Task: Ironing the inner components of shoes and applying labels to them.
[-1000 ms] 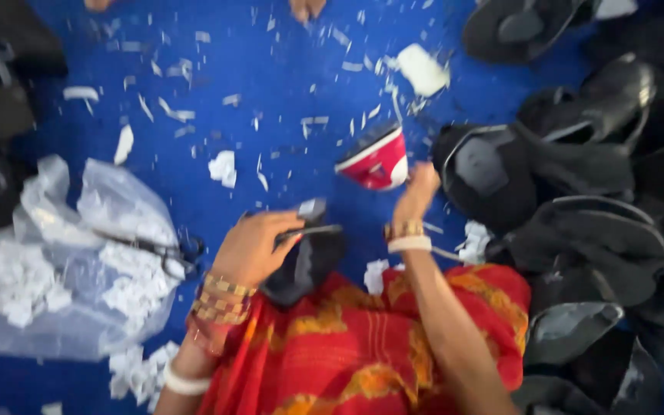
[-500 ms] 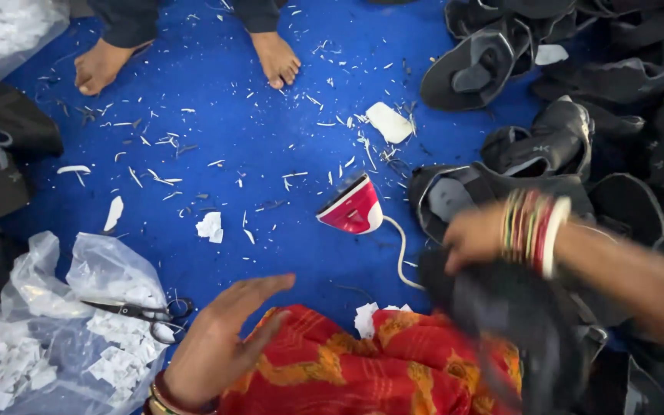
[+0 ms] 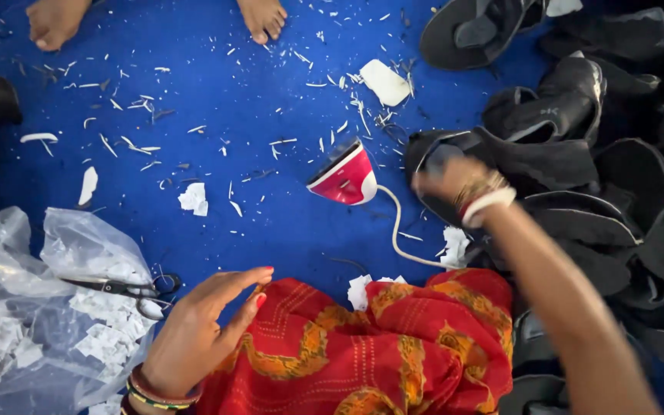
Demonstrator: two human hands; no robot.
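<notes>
A blue floor mat (image 3: 217, 69) fills most of the view, littered with small white scraps. Down the right side lies a big heap of black sandals (image 3: 616, 177), piled over one another from the top edge to the bottom. At the lower middle, red and orange patterned cloth (image 3: 363, 353) covers the person's lap. At the lower left sits a crumpled clear plastic bag (image 3: 32, 307) holding cut white paper pieces, with a pair of scissors (image 3: 121, 288) lying on its upper edge. The right hand (image 3: 447, 180) reaches out to the near edge of the sandal heap, blurred by motion (bangles show at the wrist); it touches or closes on a black sandal there, but I cannot tell whether the fingers actually grip it. The left hand (image 3: 201, 330) rests flat and open, fingers spread narrowly, just beside the scissors handles and against the red cloth, holding nothing. Between the two hands, on the mat, stands a small red and white iron (image 3: 345, 178), its pale cord (image 3: 397, 230) curling toward the lap. Two bare feet (image 3: 55, 19) of another person show at the top edge.
</notes>
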